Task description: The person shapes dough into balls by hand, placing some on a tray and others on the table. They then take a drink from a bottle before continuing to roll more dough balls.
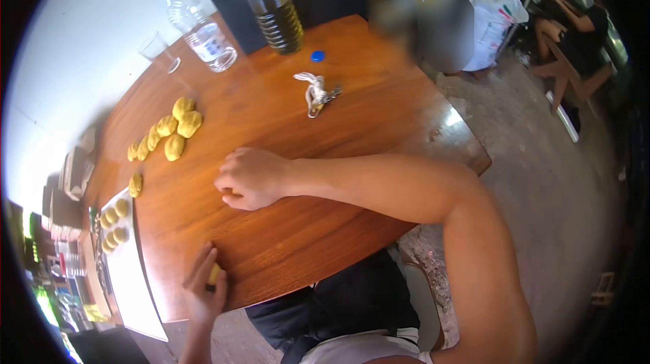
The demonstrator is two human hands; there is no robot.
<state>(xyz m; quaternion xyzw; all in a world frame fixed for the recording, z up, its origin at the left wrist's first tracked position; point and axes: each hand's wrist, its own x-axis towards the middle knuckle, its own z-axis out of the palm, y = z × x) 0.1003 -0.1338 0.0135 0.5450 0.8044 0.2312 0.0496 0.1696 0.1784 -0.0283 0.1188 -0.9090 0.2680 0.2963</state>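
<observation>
Near the table's front edge, my left hand (205, 284) is curled around a small yellow lump (214, 274), which shows between the thumb and fingers. My right hand (254, 178) reaches across the middle of the table with its fingers curled in; what they hold, if anything, is hidden. Beyond it lie several yellow, ridged, dough-like lumps (175, 147), with a single one (136, 185) closer to the left edge. Several smooth round yellowish balls (120, 235) sit in rows on a white sheet (135, 289) at the left.
At the back stand a drinking glass (160, 53), a clear water bottle (206, 42) and a large bottle of yellowish oil (276, 22). A blue cap (317, 56) and keys on a white cord (315, 93) lie nearby. Another person (575, 29) sits at the far right.
</observation>
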